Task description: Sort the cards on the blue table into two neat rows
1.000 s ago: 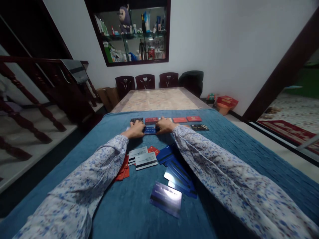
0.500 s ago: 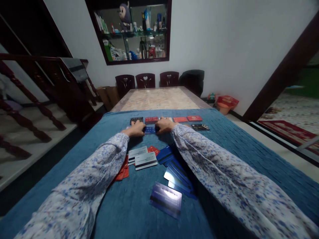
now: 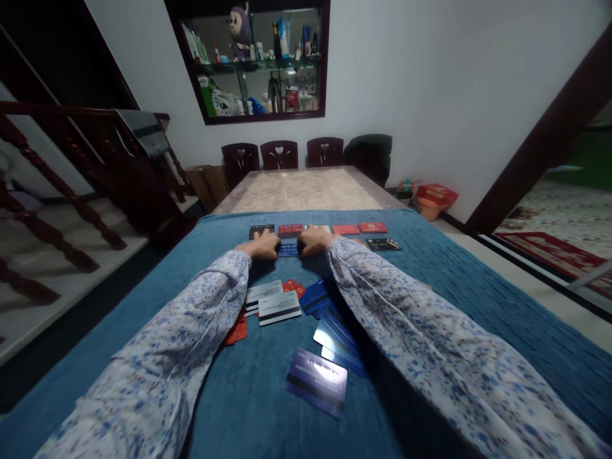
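A blue card [image 3: 289, 250] lies flat on the cloth between my two hands, in the nearer of two rows. My left hand [image 3: 264, 246] has its curled fingers at the card's left end. At the right end my right hand [image 3: 313, 241] grips with bent fingers. Behind them run a black card [image 3: 262, 229], a dark red card [image 3: 291, 229], a pale card mostly hidden by my right hand, and two red cards [image 3: 345, 229] [image 3: 373, 227]. Another black card [image 3: 384, 244] lies right of my right hand.
Nearer me, white cards [image 3: 280, 307] overlap red cards [image 3: 235, 333]. Several blue cards [image 3: 337, 331] fan out beside my right sleeve, and a purple card [image 3: 318, 382] lies closest. A blue cloth [image 3: 239, 401] covers this end of the table [image 3: 310, 188]; chairs [image 3: 278, 155] stand beyond.
My left hand and wrist have shifted very slightly. Both hands stay at the ends of the blue card, and the loose cards keep their places.
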`<state>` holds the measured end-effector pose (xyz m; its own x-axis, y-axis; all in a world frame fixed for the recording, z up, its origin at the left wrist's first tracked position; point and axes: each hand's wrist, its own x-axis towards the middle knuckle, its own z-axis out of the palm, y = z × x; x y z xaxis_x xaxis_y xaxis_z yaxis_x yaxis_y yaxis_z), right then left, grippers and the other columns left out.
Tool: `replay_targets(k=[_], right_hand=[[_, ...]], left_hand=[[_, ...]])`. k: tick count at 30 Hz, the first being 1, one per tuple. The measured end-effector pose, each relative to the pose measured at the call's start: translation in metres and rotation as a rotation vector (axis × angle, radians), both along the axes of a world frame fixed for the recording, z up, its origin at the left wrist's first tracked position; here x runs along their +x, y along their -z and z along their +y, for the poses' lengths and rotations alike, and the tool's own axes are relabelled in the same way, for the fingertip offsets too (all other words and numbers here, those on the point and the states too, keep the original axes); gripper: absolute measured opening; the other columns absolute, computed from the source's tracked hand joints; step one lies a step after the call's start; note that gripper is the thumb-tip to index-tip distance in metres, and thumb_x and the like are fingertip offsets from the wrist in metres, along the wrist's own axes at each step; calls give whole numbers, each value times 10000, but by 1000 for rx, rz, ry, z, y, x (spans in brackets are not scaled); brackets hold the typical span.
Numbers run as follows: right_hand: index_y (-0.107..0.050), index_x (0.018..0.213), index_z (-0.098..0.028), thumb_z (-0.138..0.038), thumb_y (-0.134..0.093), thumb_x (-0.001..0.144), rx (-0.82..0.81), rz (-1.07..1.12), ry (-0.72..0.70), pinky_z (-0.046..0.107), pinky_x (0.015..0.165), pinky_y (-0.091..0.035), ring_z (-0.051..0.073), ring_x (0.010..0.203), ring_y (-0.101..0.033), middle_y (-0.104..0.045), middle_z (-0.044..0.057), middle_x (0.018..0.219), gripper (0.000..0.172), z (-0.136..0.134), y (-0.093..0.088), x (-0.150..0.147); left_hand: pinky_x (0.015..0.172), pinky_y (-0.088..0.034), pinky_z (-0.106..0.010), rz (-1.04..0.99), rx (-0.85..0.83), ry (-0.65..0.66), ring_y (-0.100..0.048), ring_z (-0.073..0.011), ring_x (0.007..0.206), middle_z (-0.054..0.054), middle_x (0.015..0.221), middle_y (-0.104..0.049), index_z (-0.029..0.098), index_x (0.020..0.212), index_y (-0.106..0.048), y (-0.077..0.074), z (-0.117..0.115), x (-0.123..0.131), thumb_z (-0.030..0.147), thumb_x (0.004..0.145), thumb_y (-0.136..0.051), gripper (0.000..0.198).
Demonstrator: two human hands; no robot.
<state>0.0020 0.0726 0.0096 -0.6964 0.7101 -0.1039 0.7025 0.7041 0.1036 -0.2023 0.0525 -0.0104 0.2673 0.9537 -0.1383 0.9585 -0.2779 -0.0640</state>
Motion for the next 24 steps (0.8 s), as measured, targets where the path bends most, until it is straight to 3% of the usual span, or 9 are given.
replay_targets(k=[8, 16, 24], right_hand=[[-791, 1167, -225, -359, -691, 815, 2, 21, 0, 467, 994, -497, 373, 1266, -576, -754, 140, 1224, 390, 0, -1, 3], [-759, 1205, -197, -418, -690, 842, 46, 3, -27, 497, 985, -475, 387, 1264, -540, -717, 180, 1266, 431, -3, -2, 9], [-713, 1313, -245, -369, -655, 893, 62, 81, -87, 468, 969, -422, 368, 1278, -469, -644, 148, 1412, 442, -11, -6, 23]], left_hand=[[1032, -358, -590, -3, 86, 11, -468, -408, 1246, -165, 1211, -630, 210, 1046, -732, 5, -5, -1, 268, 744, -621, 328], [1049, -317, -597, -22, 188, 29, -447, -396, 1264, -174, 1281, -613, 196, 1170, -703, -5, -38, 8, 234, 792, -624, 388], [1051, -298, -600, -44, 218, 41, -450, -368, 1229, -154, 1244, -628, 234, 1181, -697, -7, -67, 8, 227, 842, -563, 364]])
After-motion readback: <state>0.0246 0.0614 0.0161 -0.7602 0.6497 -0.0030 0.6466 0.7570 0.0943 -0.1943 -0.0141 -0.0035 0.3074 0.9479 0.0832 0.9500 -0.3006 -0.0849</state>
